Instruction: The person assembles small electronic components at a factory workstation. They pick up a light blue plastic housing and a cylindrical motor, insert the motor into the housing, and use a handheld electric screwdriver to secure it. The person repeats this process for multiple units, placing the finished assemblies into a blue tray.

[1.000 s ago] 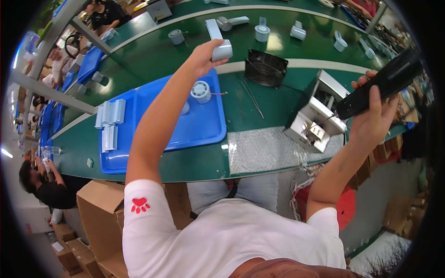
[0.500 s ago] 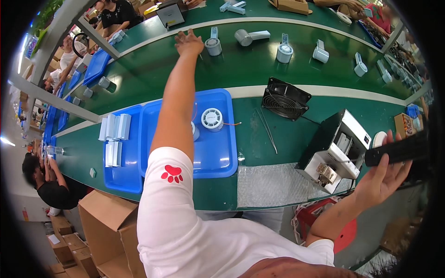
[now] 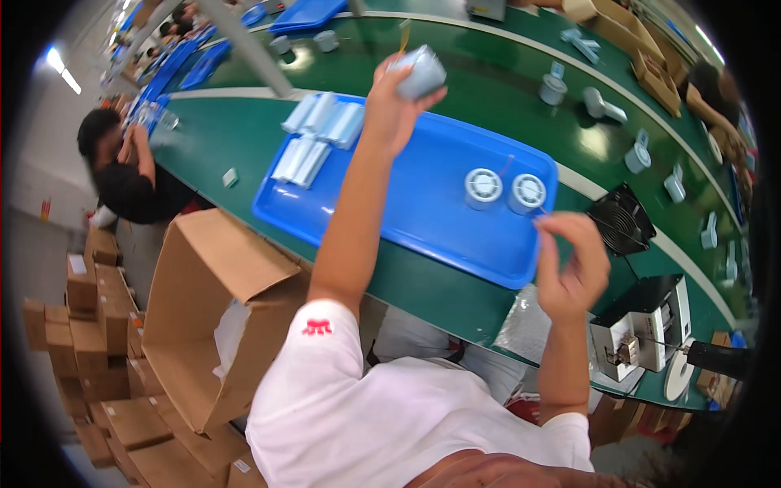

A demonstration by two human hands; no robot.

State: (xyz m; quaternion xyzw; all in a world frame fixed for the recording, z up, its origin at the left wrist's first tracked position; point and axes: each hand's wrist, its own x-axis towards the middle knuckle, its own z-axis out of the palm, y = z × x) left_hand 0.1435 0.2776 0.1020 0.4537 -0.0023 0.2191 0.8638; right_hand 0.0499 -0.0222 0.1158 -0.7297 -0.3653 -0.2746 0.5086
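Observation:
My left hand (image 3: 390,118) is raised past the far edge of the blue tray, closed around a pale blue-grey cylindrical housing (image 3: 423,73), which is slightly blurred. A thin yellow wire sticks up beside it. In the tray's right part stand two round housings with slotted tops, a left one (image 3: 483,188) and a right one (image 3: 527,193), each with a thin wire. My right hand (image 3: 573,264) is at the tray's right edge, thumb and forefinger pinched near the right housing's wire end. Motion blur hides what they hold, if anything.
Pale blue blocks (image 3: 321,130) lie in the left of the blue tray (image 3: 407,232). A black fan (image 3: 622,218), a black-and-white machine (image 3: 643,325) and a black cylindrical tool (image 3: 716,356) are at right. Housings with handles (image 3: 553,85) line the green belt. An open carton (image 3: 195,317) stands below left.
My left hand has come back from the belt with a housing in it. My right hand has left the black tool for the tray's right edge. The view has turned left.

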